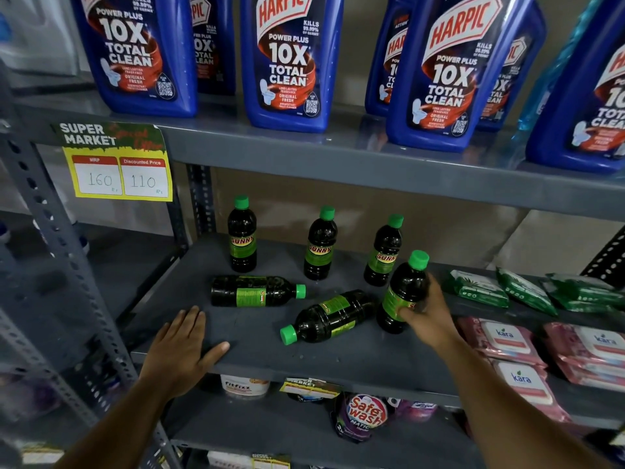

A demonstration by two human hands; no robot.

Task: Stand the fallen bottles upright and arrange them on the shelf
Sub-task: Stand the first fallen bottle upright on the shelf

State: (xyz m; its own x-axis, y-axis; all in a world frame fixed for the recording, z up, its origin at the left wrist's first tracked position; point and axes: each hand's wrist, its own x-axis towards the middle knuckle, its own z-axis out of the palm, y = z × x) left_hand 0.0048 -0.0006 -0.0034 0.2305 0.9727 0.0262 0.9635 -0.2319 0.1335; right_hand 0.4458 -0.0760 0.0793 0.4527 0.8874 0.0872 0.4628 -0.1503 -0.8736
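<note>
Dark Sunny bottles with green caps sit on the grey middle shelf (257,346). Three stand upright along the back: one at the left (242,235), one in the middle (320,243), one at the right (384,251). Two lie on their sides: one (257,291) with its cap pointing right, another (329,316) with its cap pointing front-left. My right hand (427,316) grips a sixth bottle (404,292), nearly upright and slightly tilted, its base at the shelf. My left hand (184,346) rests flat on the shelf's front left edge, fingers spread, holding nothing.
Green wipe packs (527,291) and pink Kara packs (507,340) fill the shelf's right side. Large blue Harpic bottles (287,62) line the shelf above. A yellow price tag (118,164) hangs at the left. A perforated upright (50,231) frames the left side. Detergent packs sit below.
</note>
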